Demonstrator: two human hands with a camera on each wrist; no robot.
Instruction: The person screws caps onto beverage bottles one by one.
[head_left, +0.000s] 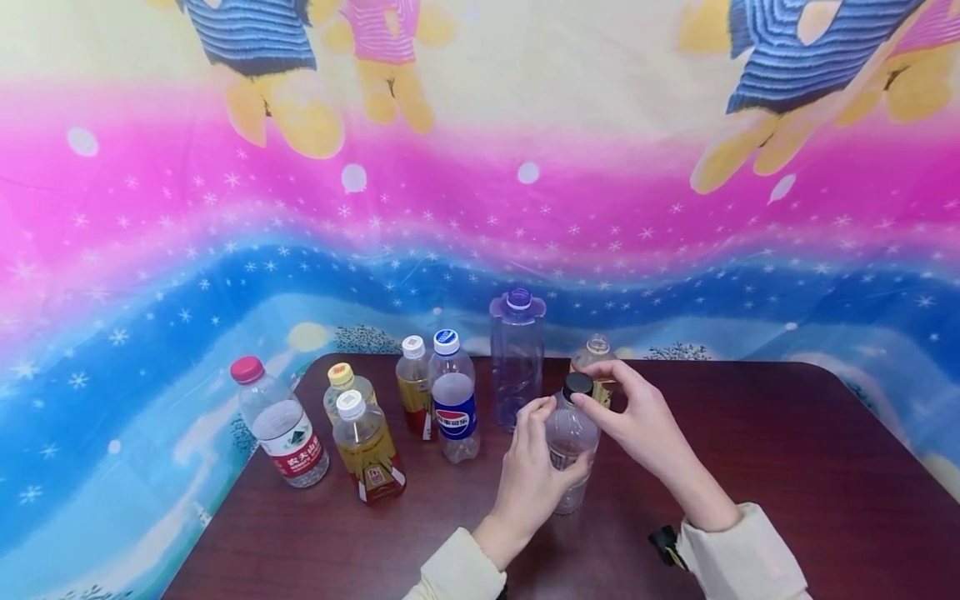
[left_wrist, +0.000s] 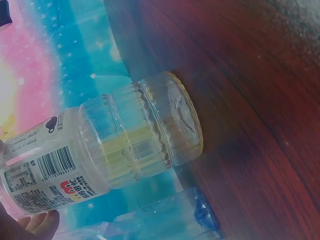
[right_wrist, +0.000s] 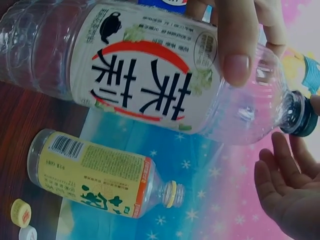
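My left hand grips a clear plastic bottle round its body. Its black cap sits on the neck, with the thumb and fingers of my right hand pinching it. The bottle is nearly upright, close over the table in the head view. In the right wrist view its white label shows large characters and a teapot; the thumb of my left hand lies across the bottle. The ribbed lower part of the bottle looks see-through in the left wrist view.
Behind my right hand stands an uncapped bottle with a yellow label; a yellow cap and a white cap lie near it. A purple bottle, a Pepsi bottle, a red-capped bottle and several tea bottles stand leftward.
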